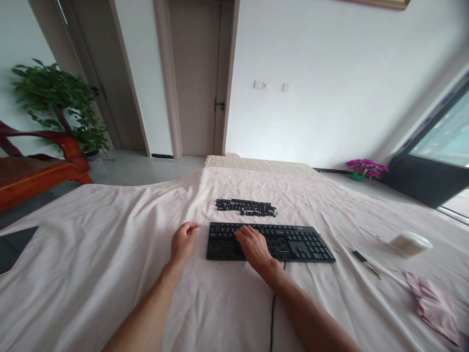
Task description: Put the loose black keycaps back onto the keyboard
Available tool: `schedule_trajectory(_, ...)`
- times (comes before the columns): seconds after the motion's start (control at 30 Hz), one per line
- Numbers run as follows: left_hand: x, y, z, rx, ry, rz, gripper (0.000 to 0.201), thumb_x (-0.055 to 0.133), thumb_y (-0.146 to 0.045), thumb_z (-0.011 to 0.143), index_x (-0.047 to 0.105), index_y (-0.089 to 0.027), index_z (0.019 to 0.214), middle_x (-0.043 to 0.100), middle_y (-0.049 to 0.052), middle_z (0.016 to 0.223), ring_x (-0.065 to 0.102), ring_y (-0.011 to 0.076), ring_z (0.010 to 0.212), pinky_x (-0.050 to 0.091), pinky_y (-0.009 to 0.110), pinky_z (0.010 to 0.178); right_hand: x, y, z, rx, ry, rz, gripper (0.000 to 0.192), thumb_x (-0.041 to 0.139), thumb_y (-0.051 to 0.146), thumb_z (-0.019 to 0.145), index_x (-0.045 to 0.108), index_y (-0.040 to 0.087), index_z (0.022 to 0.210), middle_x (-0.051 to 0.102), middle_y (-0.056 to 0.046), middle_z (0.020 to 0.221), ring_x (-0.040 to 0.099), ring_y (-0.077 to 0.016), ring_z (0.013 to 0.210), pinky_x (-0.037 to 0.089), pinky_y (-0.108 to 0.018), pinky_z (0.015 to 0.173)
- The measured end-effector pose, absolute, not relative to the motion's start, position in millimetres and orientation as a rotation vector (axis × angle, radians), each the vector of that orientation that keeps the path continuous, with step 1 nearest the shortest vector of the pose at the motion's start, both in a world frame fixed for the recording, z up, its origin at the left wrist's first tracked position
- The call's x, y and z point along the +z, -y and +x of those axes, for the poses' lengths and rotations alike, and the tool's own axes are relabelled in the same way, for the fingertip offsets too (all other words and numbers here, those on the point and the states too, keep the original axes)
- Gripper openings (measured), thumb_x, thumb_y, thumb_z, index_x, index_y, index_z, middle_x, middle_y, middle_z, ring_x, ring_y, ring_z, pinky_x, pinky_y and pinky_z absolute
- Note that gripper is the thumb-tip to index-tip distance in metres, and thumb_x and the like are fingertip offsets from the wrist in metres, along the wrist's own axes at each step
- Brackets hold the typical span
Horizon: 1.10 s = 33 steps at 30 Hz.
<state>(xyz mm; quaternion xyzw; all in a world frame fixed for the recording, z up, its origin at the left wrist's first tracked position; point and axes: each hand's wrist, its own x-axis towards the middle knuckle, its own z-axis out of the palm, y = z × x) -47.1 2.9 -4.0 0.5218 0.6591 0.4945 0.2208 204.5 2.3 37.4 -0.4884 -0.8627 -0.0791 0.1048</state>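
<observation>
A black keyboard (pixel 308 243) lies on the pink-white cloth, with many keys gone from the front rows of its main block and bare sockets showing. My right hand (pixel 252 245) reaches over that block, its fingers bent together with the tips down on the keys. Whatever those fingertips may grip is hidden under them. Left of the keyboard and apart from it, my left hand (pixel 183 240) is held with fingers curled and thumb against the index finger; anything in that pinch is too small to make out. Loose black keycaps (pixel 245 206) lie in rough rows behind the keyboard.
A cable (pixel 273 313) runs from the keyboard toward me. At right lie a brush-like tool with a white handle (pixel 388 275), a pink cloth (pixel 434 303) and a white-lidded container (pixel 410 243). A dark flat panel (pixel 16 248) rests at the left edge.
</observation>
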Motion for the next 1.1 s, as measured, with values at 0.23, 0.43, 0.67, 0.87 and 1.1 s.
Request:
schedule_trajectory(0.23,-4.1,-2.0,-47.3,1.36,-1.818,1.428,0.024,0.051,-0.027,0.078,0.071,-0.023,0.09,0.074,0.003,0.097,0.066,0.0194,0.091,0.048,0.029,0.085,35.1,0.0,204.6,-0.239,2.544,-1.458,0.022,0.044,0.021,0.097,0.064,0.024,0.105,0.062,-0.006,0.098,0.054,-0.018,0.095,0.038,-0.028,0.08)
schedule_trajectory(0.43,-3.2,-2.6,-46.6,1.358,-1.828,1.425,0.024,0.051,-0.027,0.077,0.071,-0.023,0.089,0.074,0.003,0.096,0.066,0.0195,0.091,0.047,0.029,0.085,34.0,0.4,202.6,-0.235,2.541,-1.486,0.022,0.043,0.023,0.097,0.062,0.025,0.108,0.061,-0.005,0.098,0.053,-0.0181,0.094,0.038,-0.028,0.079)
schedule_trajectory(0.67,-3.8,-2.1,-46.7,1.361,-1.831,1.428,0.024,0.051,-0.027,0.077,0.071,-0.023,0.089,0.074,0.002,0.096,0.067,0.0189,0.09,0.048,0.028,0.084,34.4,-1.7,202.4,-0.236,2.549,-1.484,0.018,0.045,0.02,0.096,0.062,0.024,0.103,0.061,-0.004,0.096,0.052,-0.0176,0.092,0.036,-0.027,0.079)
schedule_trajectory(0.87,-3.8,-3.1,-46.8,1.36,-1.832,1.438,0.024,0.05,-0.026,0.077,0.071,-0.023,0.09,0.074,0.002,0.096,0.066,0.0193,0.091,0.047,0.029,0.085,33.5,-2.3,202.4,-0.249,2.545,-1.449,0.017,0.045,0.022,0.096,0.062,0.024,0.094,0.061,-0.003,0.092,0.052,-0.0181,0.089,0.035,-0.029,0.078)
schedule_trajectory(1.1,-2.7,-1.8,-46.6,1.356,-1.84,1.438,0.024,0.051,-0.026,0.076,0.071,-0.023,0.089,0.074,0.002,0.096,0.066,0.0192,0.09,0.047,0.028,0.084,37.3,-2.9,200.7,-0.251,2.581,-1.464,0.017,0.046,0.02,0.095,0.063,0.023,0.093,0.061,-0.004,0.093,0.052,-0.0186,0.09,0.034,-0.03,0.077)
